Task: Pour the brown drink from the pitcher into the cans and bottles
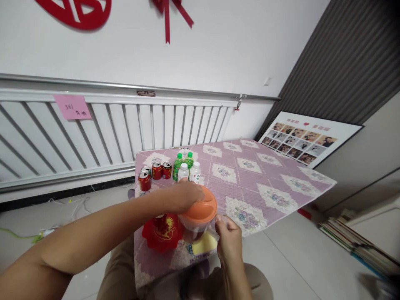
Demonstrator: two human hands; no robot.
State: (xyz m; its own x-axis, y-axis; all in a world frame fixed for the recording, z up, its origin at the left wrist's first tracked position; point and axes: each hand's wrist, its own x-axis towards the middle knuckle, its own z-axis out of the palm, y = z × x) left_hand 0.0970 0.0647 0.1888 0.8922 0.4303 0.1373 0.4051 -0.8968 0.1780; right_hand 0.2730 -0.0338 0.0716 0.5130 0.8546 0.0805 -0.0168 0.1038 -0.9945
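Note:
A clear pitcher (191,234) with an orange lid (203,211) stands near the front edge of the table, dark contents showing faintly through its wall. My left hand (187,196) reaches across from the left, its fingers closed on the raised part of the lid; the fingertips are partly hidden. On the right side, my right hand (229,237) is wrapped around the pitcher's handle. Left of the pitcher lies a red scalloped plate (162,243) with a yellow print and a dark red item on it, partly covered by my left forearm. A yellow sheet (204,243) lies under or beside the pitcher.
Behind my left arm stand several opened drink cans (156,171), two green bottles (178,163) and two white bottles (195,171). A purple flowered cloth (223,173) covers the table. A white radiator (175,125) runs behind; a photo board (300,137) leans at the right.

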